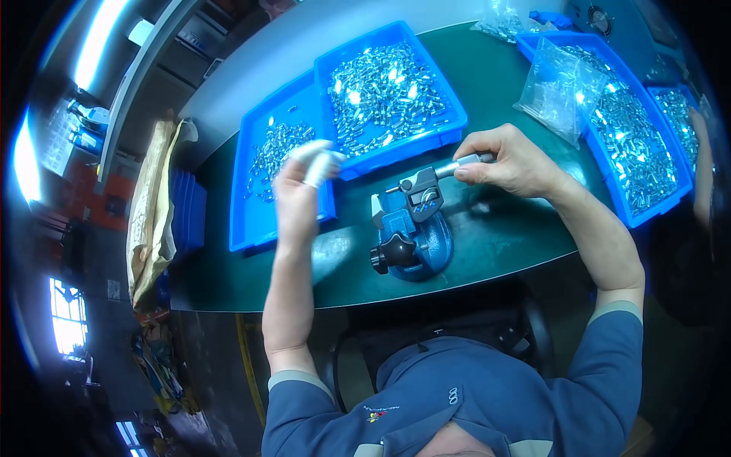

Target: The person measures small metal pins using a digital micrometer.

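Observation:
A digital micrometer point(423, 196) is clamped in a blue stand point(438, 245) with a black knob. Its thimble end is pinched between the thumb and fingers of my right hand point(516, 161). No part can be made out in the micrometer's gap. My left hand point(298, 174), with white coverings on some fingers, is raised over the right side of a shallow blue tray point(238, 190). Motion smears its fingers, so whether they hold anything is unclear. Small shiny metal pieces point(276, 151) lie scattered in that tray. A fuller blue tray point(451, 126) of similar pieces overlaps it on the right.
A long blue bin point(680, 190) of metal pieces stands at the right, with a clear plastic bag point(550, 95) over its edge. Beyond it, another person's arm point(702, 164) is beside a smaller bin. Brown paper sacking point(152, 213) stands left of the green table point(502, 236).

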A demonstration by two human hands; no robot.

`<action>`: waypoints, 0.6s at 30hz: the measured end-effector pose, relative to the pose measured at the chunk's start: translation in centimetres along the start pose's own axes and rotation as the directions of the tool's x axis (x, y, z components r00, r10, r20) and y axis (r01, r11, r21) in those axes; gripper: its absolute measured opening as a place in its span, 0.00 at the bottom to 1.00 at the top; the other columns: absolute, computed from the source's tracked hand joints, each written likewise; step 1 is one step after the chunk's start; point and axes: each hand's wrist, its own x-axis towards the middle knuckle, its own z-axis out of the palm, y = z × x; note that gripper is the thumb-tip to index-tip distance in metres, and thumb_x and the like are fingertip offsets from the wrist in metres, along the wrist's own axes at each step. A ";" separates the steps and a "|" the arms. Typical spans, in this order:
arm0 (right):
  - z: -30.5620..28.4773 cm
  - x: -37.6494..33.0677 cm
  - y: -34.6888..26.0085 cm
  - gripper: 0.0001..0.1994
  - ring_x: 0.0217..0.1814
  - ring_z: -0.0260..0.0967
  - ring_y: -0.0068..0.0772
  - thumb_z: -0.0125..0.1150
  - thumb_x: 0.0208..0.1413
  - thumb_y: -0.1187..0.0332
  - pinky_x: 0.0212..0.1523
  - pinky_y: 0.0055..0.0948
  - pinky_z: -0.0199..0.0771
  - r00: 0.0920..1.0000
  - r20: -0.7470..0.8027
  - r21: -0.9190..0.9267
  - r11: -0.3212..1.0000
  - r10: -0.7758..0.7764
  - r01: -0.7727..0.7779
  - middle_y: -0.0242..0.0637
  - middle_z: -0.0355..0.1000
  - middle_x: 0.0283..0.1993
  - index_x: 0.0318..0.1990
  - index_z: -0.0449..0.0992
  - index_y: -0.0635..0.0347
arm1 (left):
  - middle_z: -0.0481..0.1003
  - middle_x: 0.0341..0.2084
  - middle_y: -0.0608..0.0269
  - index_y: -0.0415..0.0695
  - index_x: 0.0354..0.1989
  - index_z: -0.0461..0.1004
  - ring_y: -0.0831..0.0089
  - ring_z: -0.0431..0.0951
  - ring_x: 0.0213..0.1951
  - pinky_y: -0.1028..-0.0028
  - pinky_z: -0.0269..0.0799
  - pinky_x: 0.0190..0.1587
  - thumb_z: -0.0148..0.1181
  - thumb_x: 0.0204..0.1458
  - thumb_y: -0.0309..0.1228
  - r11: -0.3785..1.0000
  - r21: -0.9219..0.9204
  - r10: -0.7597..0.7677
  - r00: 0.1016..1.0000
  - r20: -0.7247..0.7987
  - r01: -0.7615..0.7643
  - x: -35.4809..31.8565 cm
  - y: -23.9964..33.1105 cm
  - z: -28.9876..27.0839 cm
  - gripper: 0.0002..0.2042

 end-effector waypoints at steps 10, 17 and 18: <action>-0.1 -0.1 -0.2 0.13 0.33 0.72 0.20 0.68 0.56 0.64 0.35 0.21 0.70 0.999 0.015 0.049 0.998 0.041 -0.042 0.33 0.77 0.30 0.41 0.81 0.67 | 0.81 0.40 0.51 0.42 0.41 0.82 0.56 0.80 0.42 0.61 0.74 0.51 0.68 0.48 0.28 0.380 0.826 0.252 0.906 0.339 -0.415 7.0 -1.9 0.2 0.11; 0.0 0.1 -0.6 0.14 0.33 0.72 0.20 0.68 0.56 0.63 0.34 0.21 0.70 0.999 0.039 -0.006 1.000 0.019 -0.019 0.34 0.77 0.31 0.41 0.81 0.66 | 0.81 0.30 0.54 0.44 0.29 0.82 0.54 0.80 0.39 0.58 0.74 0.47 0.67 0.43 0.26 0.143 0.885 -0.008 0.894 0.448 -0.443 10.4 -4.3 1.9 0.04; -0.1 0.1 -0.5 0.14 0.33 0.72 0.20 0.68 0.56 0.63 0.34 0.21 0.70 0.999 0.034 -0.003 1.000 0.021 -0.021 0.34 0.77 0.31 0.41 0.81 0.66 | 0.81 0.31 0.53 0.43 0.27 0.81 0.54 0.80 0.38 0.58 0.74 0.46 0.66 0.42 0.26 0.200 0.884 -0.022 0.899 0.436 -0.424 10.5 -4.5 1.9 0.03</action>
